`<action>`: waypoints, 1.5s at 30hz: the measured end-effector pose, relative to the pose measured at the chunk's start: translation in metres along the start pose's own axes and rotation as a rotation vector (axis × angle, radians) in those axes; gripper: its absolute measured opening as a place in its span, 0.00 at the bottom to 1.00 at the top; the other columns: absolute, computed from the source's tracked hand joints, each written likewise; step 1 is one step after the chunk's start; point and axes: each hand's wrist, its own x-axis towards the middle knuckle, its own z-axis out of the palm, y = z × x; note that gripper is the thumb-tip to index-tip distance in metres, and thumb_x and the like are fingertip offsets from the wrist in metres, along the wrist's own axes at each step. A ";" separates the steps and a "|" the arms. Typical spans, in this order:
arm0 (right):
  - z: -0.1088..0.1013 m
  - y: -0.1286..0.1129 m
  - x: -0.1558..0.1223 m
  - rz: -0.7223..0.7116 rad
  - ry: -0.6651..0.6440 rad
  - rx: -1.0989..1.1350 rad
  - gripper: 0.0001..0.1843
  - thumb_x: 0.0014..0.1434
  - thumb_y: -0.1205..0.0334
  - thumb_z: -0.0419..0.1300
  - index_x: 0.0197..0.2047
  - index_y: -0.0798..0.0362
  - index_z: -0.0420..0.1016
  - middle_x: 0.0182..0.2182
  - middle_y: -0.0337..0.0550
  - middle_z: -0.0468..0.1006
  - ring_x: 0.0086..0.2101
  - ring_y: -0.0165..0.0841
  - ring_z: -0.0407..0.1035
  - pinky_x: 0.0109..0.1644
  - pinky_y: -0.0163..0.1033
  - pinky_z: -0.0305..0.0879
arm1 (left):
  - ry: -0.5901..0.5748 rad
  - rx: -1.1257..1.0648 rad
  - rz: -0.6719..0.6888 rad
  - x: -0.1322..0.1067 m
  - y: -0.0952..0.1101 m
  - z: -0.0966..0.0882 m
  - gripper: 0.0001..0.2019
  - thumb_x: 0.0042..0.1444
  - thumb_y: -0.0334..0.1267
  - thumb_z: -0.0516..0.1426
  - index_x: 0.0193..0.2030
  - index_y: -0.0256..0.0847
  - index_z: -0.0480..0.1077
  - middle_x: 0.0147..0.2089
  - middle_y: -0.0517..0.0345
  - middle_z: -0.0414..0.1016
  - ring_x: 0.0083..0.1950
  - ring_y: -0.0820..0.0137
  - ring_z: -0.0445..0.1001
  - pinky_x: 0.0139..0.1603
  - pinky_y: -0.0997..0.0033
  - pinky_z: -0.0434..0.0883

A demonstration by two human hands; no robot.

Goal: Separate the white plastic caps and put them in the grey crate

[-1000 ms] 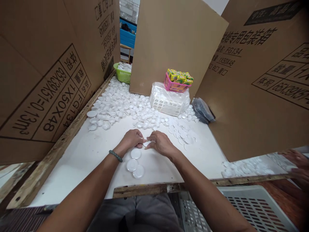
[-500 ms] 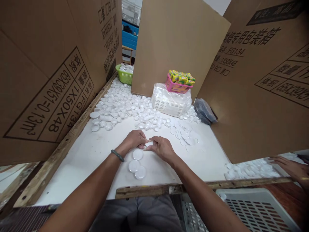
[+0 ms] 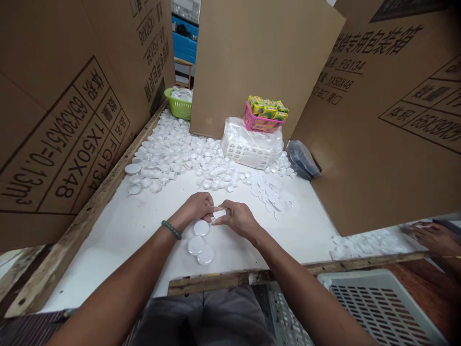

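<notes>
My left hand (image 3: 200,206) and my right hand (image 3: 240,219) meet over the white tabletop, both closed on one small white disc (image 3: 219,214). The right thumb and forefinger grip its edges, while the left fingertips pinch its near-left side, partly hiding it. Close below the left hand lie a glossy round white piece (image 3: 201,228), another round white piece (image 3: 196,245) and a third round white piece (image 3: 205,255), the lower two touching. To the right of my hands spreads a loose heap of thin white discs (image 3: 272,197).
Beyond my hands, many round white pieces (image 3: 173,149) cover the table up to a green basket (image 3: 180,109). A plastic-wrapped pack (image 3: 248,149) bears a pink basket (image 3: 262,125) of yellow boxes. Cardboard walls (image 3: 259,57) enclose the table. At right, another person's hand (image 3: 432,235) works above a grey crate (image 3: 382,276).
The view has shifted slightly. My hands stay together on the white disc, with the right fingers now a little more spread around it. The other person's hands at right have moved.
</notes>
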 end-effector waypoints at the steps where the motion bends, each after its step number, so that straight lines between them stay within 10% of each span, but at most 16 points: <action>1: 0.000 -0.001 -0.001 0.005 0.004 -0.008 0.18 0.45 0.48 0.65 0.35 0.51 0.74 0.19 0.33 0.65 0.22 0.26 0.57 0.25 0.31 0.48 | -0.001 -0.008 0.007 -0.001 0.000 0.000 0.18 0.37 0.44 0.66 0.28 0.39 0.63 0.19 0.63 0.70 0.21 0.70 0.72 0.23 0.72 0.70; 13: 0.002 0.005 -0.001 0.042 -0.063 0.334 0.25 0.40 0.50 0.67 0.40 0.55 0.78 0.19 0.31 0.62 0.23 0.25 0.56 0.26 0.31 0.51 | 0.008 -0.036 0.004 -0.002 0.002 0.001 0.18 0.36 0.43 0.66 0.27 0.39 0.62 0.18 0.64 0.68 0.19 0.72 0.69 0.23 0.73 0.68; 20: -0.008 0.028 -0.055 -0.035 0.379 0.169 0.18 0.55 0.56 0.58 0.47 0.54 0.74 0.33 0.44 0.76 0.32 0.31 0.66 0.39 0.36 0.62 | 0.221 0.256 0.374 -0.021 0.012 0.005 0.13 0.45 0.46 0.60 0.35 0.41 0.71 0.34 0.57 0.75 0.35 0.67 0.71 0.34 0.72 0.65; 27: -0.031 0.077 -0.104 0.173 0.253 -0.182 0.19 0.49 0.59 0.64 0.46 0.50 0.74 0.35 0.42 0.72 0.30 0.31 0.67 0.38 0.37 0.63 | -0.032 0.399 0.545 -0.026 0.017 0.017 0.04 0.41 0.39 0.62 0.26 0.42 0.76 0.31 0.56 0.76 0.43 0.61 0.68 0.41 0.71 0.62; 35: -0.008 0.050 -0.050 0.069 0.260 -0.120 0.11 0.50 0.58 0.64 0.37 0.53 0.74 0.32 0.40 0.70 0.31 0.31 0.65 0.36 0.36 0.60 | -0.121 0.384 0.323 -0.035 0.014 -0.005 0.14 0.41 0.45 0.60 0.14 0.38 0.69 0.16 0.61 0.66 0.22 0.75 0.60 0.22 0.77 0.53; 45: -0.011 0.016 0.009 -0.016 0.343 -0.135 0.06 0.57 0.60 0.57 0.35 0.53 0.72 0.31 0.41 0.72 0.31 0.31 0.65 0.33 0.34 0.57 | -0.017 0.365 0.320 -0.031 0.021 -0.003 0.09 0.41 0.42 0.61 0.27 0.39 0.70 0.22 0.64 0.66 0.26 0.74 0.63 0.25 0.77 0.56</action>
